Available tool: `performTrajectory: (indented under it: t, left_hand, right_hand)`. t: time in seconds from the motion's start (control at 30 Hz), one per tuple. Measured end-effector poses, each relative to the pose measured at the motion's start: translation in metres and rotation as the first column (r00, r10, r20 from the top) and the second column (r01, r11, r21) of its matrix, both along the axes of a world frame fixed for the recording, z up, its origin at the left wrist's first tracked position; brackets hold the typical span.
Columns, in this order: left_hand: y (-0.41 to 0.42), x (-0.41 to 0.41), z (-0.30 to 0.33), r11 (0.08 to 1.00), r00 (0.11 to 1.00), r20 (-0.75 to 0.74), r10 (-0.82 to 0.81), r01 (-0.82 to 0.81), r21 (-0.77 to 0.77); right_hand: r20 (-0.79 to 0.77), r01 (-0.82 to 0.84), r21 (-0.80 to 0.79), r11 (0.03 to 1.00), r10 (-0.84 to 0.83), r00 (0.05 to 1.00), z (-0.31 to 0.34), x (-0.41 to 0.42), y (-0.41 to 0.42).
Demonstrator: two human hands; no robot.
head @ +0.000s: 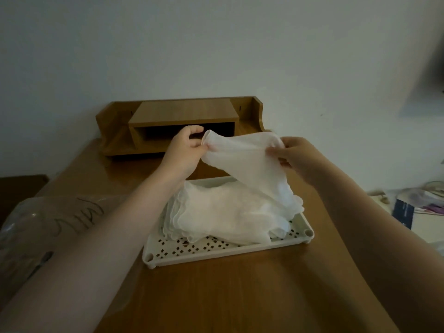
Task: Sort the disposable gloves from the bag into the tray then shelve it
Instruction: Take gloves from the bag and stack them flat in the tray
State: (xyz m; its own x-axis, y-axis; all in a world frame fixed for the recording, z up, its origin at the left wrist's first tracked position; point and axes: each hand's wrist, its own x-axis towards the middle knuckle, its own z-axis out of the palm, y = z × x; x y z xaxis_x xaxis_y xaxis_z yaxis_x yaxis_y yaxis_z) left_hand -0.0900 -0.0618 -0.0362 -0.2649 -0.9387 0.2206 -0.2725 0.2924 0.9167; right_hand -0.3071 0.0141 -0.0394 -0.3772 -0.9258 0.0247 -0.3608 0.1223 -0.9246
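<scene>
Gloves (225, 212) lie piled in a white tray (216, 251) on a wooden table (228, 296); left hand (186, 146) and right hand (292, 153) each pinch one glove (242, 155) stretched above it

The clear crinkled plastic bag (36, 227) was cut off by the left edge; the white perforated plastic tray (216, 254) floor was largely hidden under the heaped translucent white disposable gloves (223, 212).

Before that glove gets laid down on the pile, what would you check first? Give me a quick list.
1. Glove held at both ends: ok, left hand and right hand pinch it.
2. Glove above the tray: ok.
3. Stack of gloves inside the rim: not ok, it overhangs the far right edge.
4. Shelf opening free: cannot tell, too dark.
5. Plastic bag emptied: cannot tell.
</scene>
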Motion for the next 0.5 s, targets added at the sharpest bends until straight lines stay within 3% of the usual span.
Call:
performTrajectory:
  t: [0.13, 0.23, 0.37, 0.43, 0.5]
  left_hand:
    - [-0.009, -0.003, 0.003, 0.999, 0.999, -0.005, -0.044, 0.044, -0.03]
    - [-0.004, 0.006, -0.009, 0.993, 0.992, -0.034, -0.12, 0.12, 0.002]
    - [0.007, 0.025, -0.031, 0.978, 0.97, 0.136, -0.201, 0.206, -0.026]
    - [0.014, 0.033, -0.037, 0.975, 0.953, 0.231, -0.198, 0.216, -0.058]
    - [0.021, 0.039, -0.04, 0.976, 0.949, 0.254, -0.187, 0.21, -0.064]
  right_hand:
    - [-0.276, 0.09, -0.268, 0.959, -0.166, 0.947, 0.005, 0.003, -0.018]
    - [-0.472, 0.033, -0.296, 0.954, -0.176, 0.864, -0.001, 0.006, -0.009]
    - [-0.838, -0.192, -0.188, 0.963, -0.055, 0.543, -0.027, 0.012, 0.014]
    - [-0.902, -0.204, -0.076, 0.976, 0.02, 0.432, -0.035, 0.016, 0.023]
    - [-0.947, -0.133, -0.055, 0.99, -0.01, 0.322, -0.04, 0.021, 0.03]
